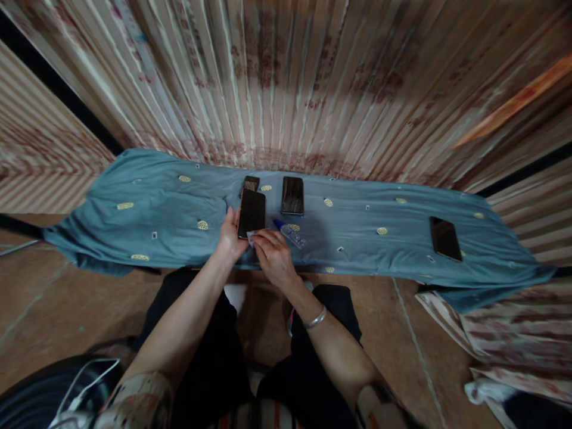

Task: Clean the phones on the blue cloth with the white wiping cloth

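The fingers of your left hand [230, 233] hold a dark phone [252, 211] by its left side, over the desk [176, 229]; those of your right hand [273, 256] pinch a small whitish sheet [251, 238] near its five-o'clock corner. Expect the phone to be fairly light, stiff and slick, its glass fragile; grip it by the long edges. The sheet should be thin and limp. From the phone, a clear bottle [292, 236] with a blue top lies at four o'clock, a second phone [292, 195] at two, a small dark object [251, 183] at twelve, a third phone [445, 238] well apart at three. Wrinkled blue-green cloth [353, 238] covers the desk; a pleated curtain [286, 89] hangs at twelve.
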Demonstrator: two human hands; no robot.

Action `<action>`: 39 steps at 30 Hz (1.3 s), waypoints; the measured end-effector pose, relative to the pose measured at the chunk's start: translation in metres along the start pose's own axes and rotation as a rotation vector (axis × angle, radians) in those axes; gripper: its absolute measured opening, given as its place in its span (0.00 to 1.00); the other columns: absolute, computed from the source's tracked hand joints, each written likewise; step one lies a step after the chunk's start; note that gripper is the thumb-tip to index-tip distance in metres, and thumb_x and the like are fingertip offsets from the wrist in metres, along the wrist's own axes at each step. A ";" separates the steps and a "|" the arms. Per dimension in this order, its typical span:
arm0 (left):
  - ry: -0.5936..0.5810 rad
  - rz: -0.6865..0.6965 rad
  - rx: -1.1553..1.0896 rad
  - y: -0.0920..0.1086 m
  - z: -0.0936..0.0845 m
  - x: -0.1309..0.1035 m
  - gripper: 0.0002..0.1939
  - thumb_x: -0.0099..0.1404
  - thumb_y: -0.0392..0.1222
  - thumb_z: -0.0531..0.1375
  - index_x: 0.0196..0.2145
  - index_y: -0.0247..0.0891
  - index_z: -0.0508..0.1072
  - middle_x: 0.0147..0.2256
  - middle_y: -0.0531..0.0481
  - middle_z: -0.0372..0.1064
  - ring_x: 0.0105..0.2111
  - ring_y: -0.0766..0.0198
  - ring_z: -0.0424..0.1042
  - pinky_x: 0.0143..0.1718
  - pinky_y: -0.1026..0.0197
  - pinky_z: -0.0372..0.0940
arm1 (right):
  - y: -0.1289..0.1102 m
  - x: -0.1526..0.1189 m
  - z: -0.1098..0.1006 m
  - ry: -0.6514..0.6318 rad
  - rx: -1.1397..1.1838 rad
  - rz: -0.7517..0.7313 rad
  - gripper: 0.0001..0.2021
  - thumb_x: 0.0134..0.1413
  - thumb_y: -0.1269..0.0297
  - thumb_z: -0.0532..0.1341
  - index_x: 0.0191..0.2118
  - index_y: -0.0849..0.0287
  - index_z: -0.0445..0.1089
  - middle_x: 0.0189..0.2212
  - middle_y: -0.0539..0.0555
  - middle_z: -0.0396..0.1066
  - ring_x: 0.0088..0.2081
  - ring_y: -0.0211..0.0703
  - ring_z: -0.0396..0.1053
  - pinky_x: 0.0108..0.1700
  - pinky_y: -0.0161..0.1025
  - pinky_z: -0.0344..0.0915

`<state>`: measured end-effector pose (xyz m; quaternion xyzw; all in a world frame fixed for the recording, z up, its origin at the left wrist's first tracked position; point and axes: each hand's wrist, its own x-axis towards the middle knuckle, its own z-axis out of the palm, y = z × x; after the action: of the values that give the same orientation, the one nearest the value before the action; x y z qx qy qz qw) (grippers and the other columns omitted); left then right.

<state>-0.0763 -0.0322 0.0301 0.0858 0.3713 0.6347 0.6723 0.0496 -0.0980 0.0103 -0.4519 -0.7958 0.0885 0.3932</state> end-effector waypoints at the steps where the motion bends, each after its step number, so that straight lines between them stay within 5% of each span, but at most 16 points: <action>1: 0.003 -0.005 0.006 -0.001 0.000 -0.001 0.22 0.74 0.52 0.51 0.40 0.34 0.78 0.28 0.48 0.78 0.31 0.60 0.78 0.42 0.58 0.72 | -0.001 0.000 0.001 -0.003 -0.001 -0.003 0.13 0.68 0.71 0.56 0.48 0.61 0.78 0.48 0.60 0.78 0.51 0.48 0.71 0.59 0.45 0.67; 6: 0.005 -0.047 0.042 -0.002 0.005 -0.008 0.27 0.75 0.55 0.46 0.46 0.34 0.78 0.35 0.43 0.81 0.41 0.54 0.80 0.46 0.54 0.73 | -0.006 0.003 0.005 -0.025 0.011 -0.018 0.15 0.67 0.72 0.55 0.50 0.60 0.78 0.49 0.59 0.78 0.51 0.48 0.71 0.58 0.46 0.68; 13: -0.030 -0.054 0.086 -0.006 0.012 -0.019 0.27 0.74 0.58 0.48 0.45 0.34 0.77 0.34 0.44 0.81 0.41 0.55 0.80 0.44 0.57 0.73 | -0.010 0.005 0.002 -0.097 0.038 -0.032 0.19 0.67 0.75 0.52 0.55 0.60 0.75 0.53 0.59 0.76 0.55 0.47 0.69 0.62 0.46 0.66; 26: -0.109 -0.027 0.195 -0.020 0.011 -0.026 0.23 0.63 0.62 0.61 0.34 0.36 0.78 0.32 0.47 0.79 0.44 0.54 0.79 0.45 0.58 0.73 | 0.004 0.009 0.002 -0.089 0.073 0.001 0.23 0.65 0.77 0.49 0.61 0.65 0.69 0.60 0.62 0.70 0.61 0.49 0.65 0.67 0.48 0.62; 39: -0.041 -0.025 0.199 -0.035 0.004 -0.032 0.09 0.67 0.42 0.62 0.34 0.34 0.77 0.37 0.46 0.79 0.51 0.58 0.75 0.56 0.59 0.68 | 0.019 0.015 0.000 -0.066 -0.022 0.074 0.25 0.64 0.77 0.48 0.64 0.65 0.66 0.63 0.64 0.67 0.64 0.51 0.62 0.68 0.52 0.61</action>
<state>-0.0432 -0.0665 0.0248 0.1602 0.4196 0.5843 0.6759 0.0581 -0.0755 0.0092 -0.4822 -0.7920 0.1091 0.3582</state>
